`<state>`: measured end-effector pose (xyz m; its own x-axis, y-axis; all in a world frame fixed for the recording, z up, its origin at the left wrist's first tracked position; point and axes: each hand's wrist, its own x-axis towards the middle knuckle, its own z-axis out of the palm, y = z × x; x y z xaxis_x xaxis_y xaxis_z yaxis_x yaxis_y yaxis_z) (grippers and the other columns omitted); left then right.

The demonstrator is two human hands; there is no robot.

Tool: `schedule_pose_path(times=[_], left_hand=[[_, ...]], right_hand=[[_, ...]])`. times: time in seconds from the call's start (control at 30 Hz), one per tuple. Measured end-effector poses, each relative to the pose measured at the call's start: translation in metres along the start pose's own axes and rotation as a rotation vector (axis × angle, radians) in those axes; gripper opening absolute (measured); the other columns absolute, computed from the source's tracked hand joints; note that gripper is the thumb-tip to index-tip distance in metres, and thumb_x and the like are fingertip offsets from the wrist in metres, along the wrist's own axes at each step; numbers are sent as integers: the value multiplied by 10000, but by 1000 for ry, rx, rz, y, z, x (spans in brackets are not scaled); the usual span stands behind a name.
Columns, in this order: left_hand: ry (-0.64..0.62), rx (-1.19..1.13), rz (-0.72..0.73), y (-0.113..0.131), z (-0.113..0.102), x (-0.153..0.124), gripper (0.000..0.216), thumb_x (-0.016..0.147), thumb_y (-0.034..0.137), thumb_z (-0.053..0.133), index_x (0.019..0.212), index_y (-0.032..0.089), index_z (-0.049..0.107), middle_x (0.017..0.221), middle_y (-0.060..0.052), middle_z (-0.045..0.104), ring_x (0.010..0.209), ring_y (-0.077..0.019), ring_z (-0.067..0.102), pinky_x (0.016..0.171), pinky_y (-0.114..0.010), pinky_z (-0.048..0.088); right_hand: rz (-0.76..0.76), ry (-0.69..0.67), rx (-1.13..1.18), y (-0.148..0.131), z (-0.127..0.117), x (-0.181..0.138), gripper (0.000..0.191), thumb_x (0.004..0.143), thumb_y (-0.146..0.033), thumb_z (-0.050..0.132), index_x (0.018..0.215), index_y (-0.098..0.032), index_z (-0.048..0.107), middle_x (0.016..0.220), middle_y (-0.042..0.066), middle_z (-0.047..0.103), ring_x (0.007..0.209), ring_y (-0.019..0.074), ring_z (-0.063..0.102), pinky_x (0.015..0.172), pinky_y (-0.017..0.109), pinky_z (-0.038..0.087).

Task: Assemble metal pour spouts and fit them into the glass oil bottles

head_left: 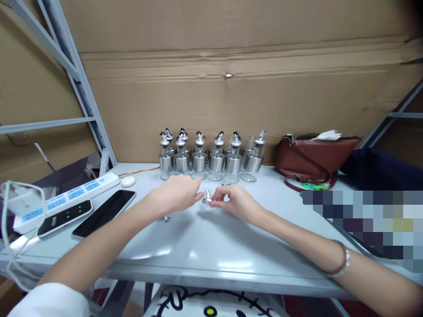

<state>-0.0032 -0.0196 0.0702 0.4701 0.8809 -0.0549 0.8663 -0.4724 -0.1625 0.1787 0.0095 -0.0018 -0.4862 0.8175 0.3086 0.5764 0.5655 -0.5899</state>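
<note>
A small silvery pour spout (206, 199) with a round base is pinched in the fingertips of my right hand (236, 202), just above the table. My left hand (180, 193) is close on its other side, palm down. Its thumb and forefinger stand apart, with the thumb tip at the spout's edge; its other fingers are hidden. Below my left wrist a small metal piece (166, 218) lies on the tabletop. Beyond both hands stand several glass oil bottles (199, 162) with steel sleeves, most topped by spouts with black flaps. A small dark piece (226, 185) shows behind my right hand.
To the left lie a white power strip (71, 196), a black device with green lights (65, 219), a phone (105, 213) and a round white disc (128, 181). A brown bag (313, 156) sits at the back right. Cardboard (231, 105) walls the rear; grey shelf posts (82, 92) flank the table.
</note>
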Motion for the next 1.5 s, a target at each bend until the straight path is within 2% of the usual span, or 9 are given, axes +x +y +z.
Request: schedule_pose_path(times=[0.17,0.3,0.57,0.73,0.9,1.0,1.17,1.33,1.5], left_hand=[[95,-104,104,8,34,7,616,772,686,493,1048,135,516,877,-106,684,786,-286,656,584,-292,418],[265,-248,117,5,59,18,466,837,611,469,945,159,515,907,-74,675,790,-238,655,611,-275,418],[442,-540,206,10,87,21,405,811,583,533,855,193,433,654,38,543,532,-127,541,523,-218,353],[363,-668,184,18,91,20,430,782,590,560,858,190,423,590,61,508,491,-113,478,499,-210,325],[302,-489,212,22,88,18,422,857,565,462,708,171,497,591,16,559,527,-130,526,532,-230,316],[252,-360,254,23,88,20,443,847,585,477,714,165,517,623,-6,614,562,-155,578,529,-240,311],[136,-210,321,26,84,23,473,836,622,462,841,156,544,771,-57,684,691,-218,650,556,-265,356],[111,-199,331,26,81,23,461,851,607,448,872,157,547,790,-58,681,705,-225,654,571,-273,381],[88,-191,332,26,80,22,516,834,643,428,877,147,565,813,-63,674,722,-232,649,576,-280,387]], right_hand=[[-73,123,105,13,-11,-8,212,734,-354,702,684,-148,698,642,27,683,590,135,573,595,242,411],[-92,153,195,8,-13,-9,248,739,-395,680,712,-149,691,681,35,688,607,139,575,605,251,423],[-153,64,195,10,-10,-14,209,762,-347,668,682,-157,631,675,15,666,622,128,580,618,238,418],[-354,77,118,8,-5,-16,237,827,-296,616,643,-158,561,647,3,623,583,105,548,593,211,413],[-447,22,-179,15,-14,-13,128,843,-203,585,730,-160,625,690,37,652,636,143,580,632,243,426],[-344,-29,-364,25,-34,-10,130,848,-156,553,848,-155,683,813,84,703,741,188,627,689,278,440],[-21,-213,-373,46,-66,-7,150,811,-154,577,812,-163,727,825,59,736,725,178,649,695,264,451],[38,-375,-229,49,-68,-7,157,774,-270,627,785,-172,749,783,40,731,678,156,629,655,247,447],[33,-408,-191,45,-62,-9,159,757,-287,634,736,-188,757,729,29,719,627,145,607,616,246,438]])
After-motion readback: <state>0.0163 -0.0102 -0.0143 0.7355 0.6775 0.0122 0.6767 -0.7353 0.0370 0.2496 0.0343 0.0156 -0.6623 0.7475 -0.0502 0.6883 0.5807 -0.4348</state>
